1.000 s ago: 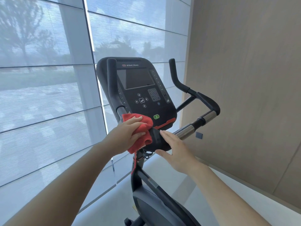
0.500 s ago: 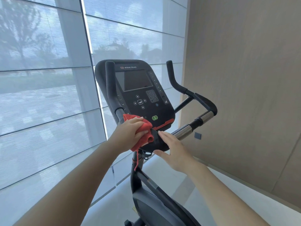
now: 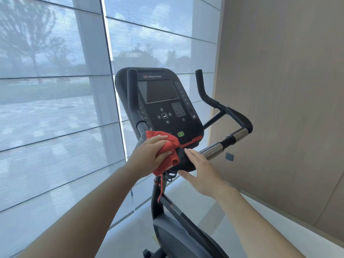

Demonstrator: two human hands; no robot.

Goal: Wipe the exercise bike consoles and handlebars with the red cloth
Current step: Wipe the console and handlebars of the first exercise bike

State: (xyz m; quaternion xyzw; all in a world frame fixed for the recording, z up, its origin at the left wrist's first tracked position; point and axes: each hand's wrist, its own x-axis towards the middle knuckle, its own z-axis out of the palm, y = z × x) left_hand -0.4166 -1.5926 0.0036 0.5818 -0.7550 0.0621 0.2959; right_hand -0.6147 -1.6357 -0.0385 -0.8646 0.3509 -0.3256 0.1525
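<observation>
Red cloth (image 3: pixel 168 152) is bunched at the console's (image 3: pixel 160 103) lower left corner, covering the spot where the left handlebar (image 3: pixel 132 97) meets the housing; a loose red thread hangs from it down over the bike post (image 3: pixel 155 198). Left hand (image 3: pixel 149 155) is curled over the cloth, pressing it onto the console edge; the fingers underneath are hidden, so how tight the grip is can't be made out. Right hand (image 3: pixel 200 171) is open and flat, fingers together, resting on the black underside of the console next to the cloth, holding nothing. Chrome section of the right handlebar (image 3: pixel 214 150) sits just past its fingertips. Bike base and pedals are cut off at the bottom edge. Small button labels on the console are too small to read; only "STAR TRAC" is legible.
</observation>
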